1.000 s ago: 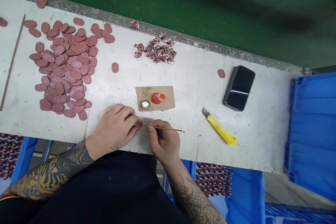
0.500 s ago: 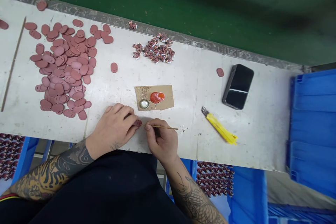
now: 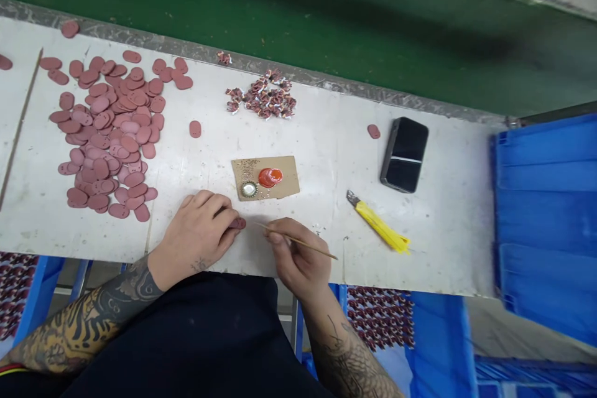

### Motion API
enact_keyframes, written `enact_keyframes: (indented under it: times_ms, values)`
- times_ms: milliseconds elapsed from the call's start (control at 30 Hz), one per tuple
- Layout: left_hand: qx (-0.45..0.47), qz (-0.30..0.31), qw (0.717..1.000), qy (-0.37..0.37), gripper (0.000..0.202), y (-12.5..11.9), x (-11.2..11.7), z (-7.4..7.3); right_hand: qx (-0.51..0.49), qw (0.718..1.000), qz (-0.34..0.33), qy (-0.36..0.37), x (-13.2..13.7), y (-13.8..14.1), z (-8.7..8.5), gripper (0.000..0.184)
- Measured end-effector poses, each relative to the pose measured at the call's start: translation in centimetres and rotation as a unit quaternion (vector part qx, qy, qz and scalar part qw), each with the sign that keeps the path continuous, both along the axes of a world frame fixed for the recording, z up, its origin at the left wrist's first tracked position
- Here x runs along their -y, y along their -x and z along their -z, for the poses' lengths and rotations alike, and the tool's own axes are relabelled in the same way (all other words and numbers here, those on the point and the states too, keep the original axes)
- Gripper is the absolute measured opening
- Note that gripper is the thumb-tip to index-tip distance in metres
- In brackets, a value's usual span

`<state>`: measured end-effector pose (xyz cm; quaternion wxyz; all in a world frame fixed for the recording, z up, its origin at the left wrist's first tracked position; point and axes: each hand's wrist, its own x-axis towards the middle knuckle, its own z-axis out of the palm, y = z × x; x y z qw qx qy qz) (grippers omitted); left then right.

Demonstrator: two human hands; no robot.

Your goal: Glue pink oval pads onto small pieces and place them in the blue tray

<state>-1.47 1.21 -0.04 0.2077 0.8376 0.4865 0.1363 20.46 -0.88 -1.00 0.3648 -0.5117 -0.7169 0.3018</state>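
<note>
Near the table's front edge, my left hand (image 3: 198, 230) is closed on a reddish-brown oval piece (image 3: 238, 223), whose end sticks out past the fingertips. My right hand (image 3: 301, 255) pinches a thin wooden stick (image 3: 312, 247), its tip pointing left and a short gap away from the oval piece. Just beyond the hands lies a cardboard scrap (image 3: 289, 183) bearing an orange-red glossy blob (image 3: 270, 177), a bottle cap (image 3: 249, 189) and many tiny specks. A big pile of similar oval pieces (image 3: 112, 137) spreads on the left.
A cluster of small brown-and-white figures (image 3: 263, 96) lies at the back. To the right are a yellow utility knife (image 3: 380, 224), a black box-shaped device (image 3: 405, 155) and blue crates (image 3: 545, 211). A tray of brown pieces (image 3: 380, 317) sits below the front edge.
My right hand has drawn the stick back to the right, away from the oval piece. The left hand keeps its hold. The whole view has shifted slightly.
</note>
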Motion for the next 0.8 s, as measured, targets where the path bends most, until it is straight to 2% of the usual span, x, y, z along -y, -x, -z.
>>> enact_keyframes:
  times_ms: [67, 133, 200, 300, 367, 433, 500, 567, 700, 800]
  values:
    - [0.008, 0.001, 1.000, -0.004, 0.016, 0.0, 0.0, 0.1, 0.030, 0.999, 0.035, -0.022, -0.7, -2.0, -0.1, 0.020]
    - [0.014, -0.003, 1.000, -0.008, 0.015, 0.0, -0.1, 0.2, 0.115, 0.989, 0.073, -0.064, -1.8, -4.1, 0.1, 0.023]
    - [0.019, -0.005, 1.000, -0.010, 0.014, 0.0, -0.1, 0.3, 0.233, 0.964, 0.086, -0.094, -2.9, -6.0, 0.4, 0.027]
    - [0.021, -0.005, 1.000, -0.004, 0.015, 0.0, 0.0, 0.5, 0.382, 0.919, 0.070, -0.072, -4.3, -7.7, 0.6, 0.037]
    - [0.023, -0.007, 1.000, 0.001, 0.015, 0.0, 0.1, 0.5, 0.421, 0.902, 0.074, -0.055, -4.8, -8.2, 0.4, 0.040]
    - [0.027, -0.009, 1.000, 0.008, 0.015, 0.0, 0.1, 0.4, 0.411, 0.903, 0.105, -0.063, -5.6, -8.3, -0.2, 0.037]
    - [0.028, -0.008, 0.999, 0.016, 0.015, 0.0, 0.2, 0.3, 0.373, 0.913, 0.139, -0.093, -6.6, -8.0, -1.3, 0.029]
    - [0.026, -0.009, 0.999, 0.021, 0.015, 0.0, 0.2, 0.2, 0.334, 0.922, 0.143, -0.133, -8.2, -7.2, -2.7, 0.020]
    - [0.031, -0.012, 0.999, 0.031, 0.014, 0.2, 0.2, 0.0, 0.269, 0.942, 0.068, -0.189, -12.3, -3.5, -5.5, 0.014]
    - [0.038, -0.015, 0.999, 0.036, 0.012, 0.3, 0.2, 0.0, 0.274, 0.948, 0.015, -0.161, -16.1, 0.5, -6.8, 0.017]
